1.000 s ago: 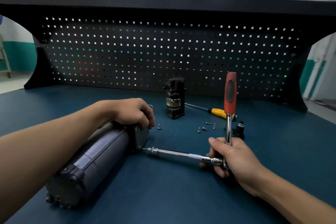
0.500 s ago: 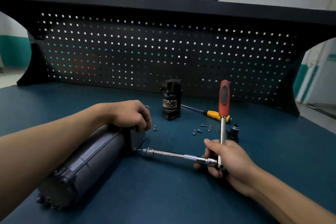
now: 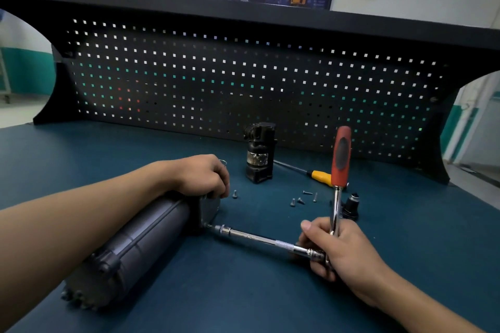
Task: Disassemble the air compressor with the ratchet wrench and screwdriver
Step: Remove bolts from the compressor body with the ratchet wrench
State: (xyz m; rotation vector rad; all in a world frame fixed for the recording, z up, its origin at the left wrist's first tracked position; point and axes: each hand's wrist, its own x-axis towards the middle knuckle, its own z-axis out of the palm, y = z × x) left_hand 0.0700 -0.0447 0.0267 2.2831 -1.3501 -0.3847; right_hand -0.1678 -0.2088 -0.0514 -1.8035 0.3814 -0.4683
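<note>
The dark grey cylindrical air compressor [image 3: 140, 243] lies on its side on the blue bench. My left hand [image 3: 201, 176] grips its far end with curled fingers. A ratchet wrench [image 3: 336, 213] with a red handle stands upright, and its long chrome extension [image 3: 257, 238] runs level to a bolt on the compressor's end face. My right hand [image 3: 338, 249] grips the ratchet head and lower shaft. A yellow-handled screwdriver [image 3: 320, 177] lies behind the wrench.
A removed black compressor part [image 3: 259, 154] stands upright by the black pegboard [image 3: 243, 84]. Several loose screws [image 3: 300, 199] lie on the bench, one screw [image 3: 234, 193] beside my left hand. A small black fitting [image 3: 351, 205] sits behind the wrench.
The wrench handle has stayed near upright with slight swings. Both hands hold their grips. The view shifted a little.
</note>
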